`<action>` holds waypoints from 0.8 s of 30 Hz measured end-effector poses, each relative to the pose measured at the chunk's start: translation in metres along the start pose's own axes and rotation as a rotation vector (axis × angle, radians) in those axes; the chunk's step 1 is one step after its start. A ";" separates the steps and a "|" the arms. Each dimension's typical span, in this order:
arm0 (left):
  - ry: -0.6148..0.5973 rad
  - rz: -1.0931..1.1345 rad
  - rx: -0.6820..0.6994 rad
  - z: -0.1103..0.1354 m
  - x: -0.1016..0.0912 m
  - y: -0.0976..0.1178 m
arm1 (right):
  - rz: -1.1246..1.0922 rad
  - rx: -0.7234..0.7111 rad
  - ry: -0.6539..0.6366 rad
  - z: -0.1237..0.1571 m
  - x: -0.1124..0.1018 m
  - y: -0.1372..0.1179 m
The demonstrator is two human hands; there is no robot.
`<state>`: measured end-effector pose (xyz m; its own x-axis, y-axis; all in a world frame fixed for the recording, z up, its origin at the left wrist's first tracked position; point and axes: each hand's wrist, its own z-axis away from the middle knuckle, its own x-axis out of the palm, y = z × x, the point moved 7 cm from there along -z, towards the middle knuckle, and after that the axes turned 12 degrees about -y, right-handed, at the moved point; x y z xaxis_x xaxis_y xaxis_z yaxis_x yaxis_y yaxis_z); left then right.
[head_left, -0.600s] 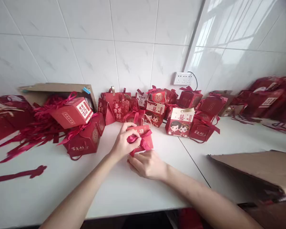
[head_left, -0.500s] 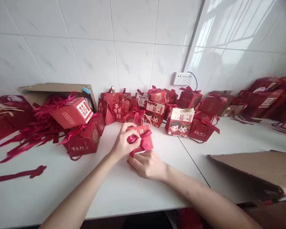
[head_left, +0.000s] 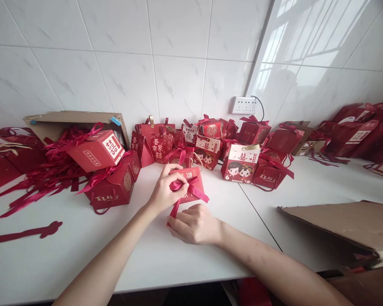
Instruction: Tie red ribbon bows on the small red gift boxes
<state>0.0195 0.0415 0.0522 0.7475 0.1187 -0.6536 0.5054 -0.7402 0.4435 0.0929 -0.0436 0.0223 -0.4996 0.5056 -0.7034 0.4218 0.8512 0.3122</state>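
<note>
In front of me on the white table lies a small red gift box (head_left: 196, 173) with gold lettering and a pink-red ribbon (head_left: 198, 192) tied across it. My left hand (head_left: 170, 187) is closed on the ribbon's bow, thumb and forefinger pinching its loop at the knot. Just below the box, my right hand (head_left: 194, 224) is closed with one ribbon tail between its fingers, drawn taut toward the near edge. The other tail lies loose over the box's right side.
Finished-looking red boxes (head_left: 242, 163) with bows and handles stand along the tiled wall. At the left, a carton (head_left: 73, 115) holds loose ribbons, with boxes (head_left: 110, 187) stacked beside it. A flat red strip (head_left: 25, 233) lies at the left front. Cardboard flaps (head_left: 338, 221) jut in from the right.
My right hand has moved slightly down and left, pulling the ribbon tail longer and straighter. My left hand has stayed at the bow, and the loose tail now reaches further right.
</note>
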 end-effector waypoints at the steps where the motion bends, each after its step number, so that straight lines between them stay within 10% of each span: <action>1: 0.006 -0.002 0.004 0.000 0.000 -0.001 | -0.024 -0.018 -0.011 0.000 -0.001 0.001; 5: 0.021 -0.002 0.008 -0.001 -0.001 -0.005 | -0.331 0.066 -0.059 0.002 -0.016 0.035; 11: 0.014 0.045 -0.007 -0.001 0.000 -0.007 | -0.875 1.005 -0.419 0.050 -0.003 0.136; 15: 0.022 0.043 -0.005 -0.001 -0.001 -0.005 | -1.295 0.931 -0.830 0.062 0.024 0.120; 24: 0.010 0.028 -0.027 -0.001 -0.002 -0.005 | -1.374 0.874 -0.969 0.068 0.030 0.111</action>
<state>0.0161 0.0456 0.0516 0.7658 0.1047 -0.6345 0.4955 -0.7251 0.4783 0.1760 0.0563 -0.0072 -0.3691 -0.8751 -0.3130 0.5241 0.0822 -0.8477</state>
